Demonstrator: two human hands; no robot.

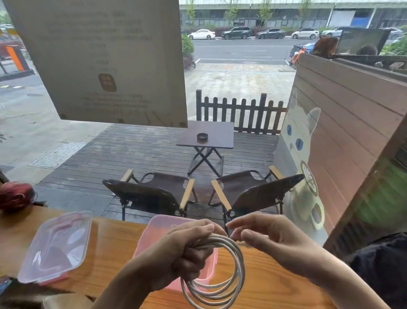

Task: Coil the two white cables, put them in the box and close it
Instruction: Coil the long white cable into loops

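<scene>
**Coil's wound, box is waiting**

Head cam, the only view: the left hand is closed in a fist around the top of a white cable coil, several loops hanging down in front of the pink box. The right hand is open and holding nothing, fingers loosely curled just beside the top of the loops. The box sits open on the wooden counter, its clear lid lying off to the left.

My take: the cable looks light and springy, so the loops will probably fan out if let go. I'd keep pinching where they bunch together. I can't tell whether the second cable is in there.
</scene>
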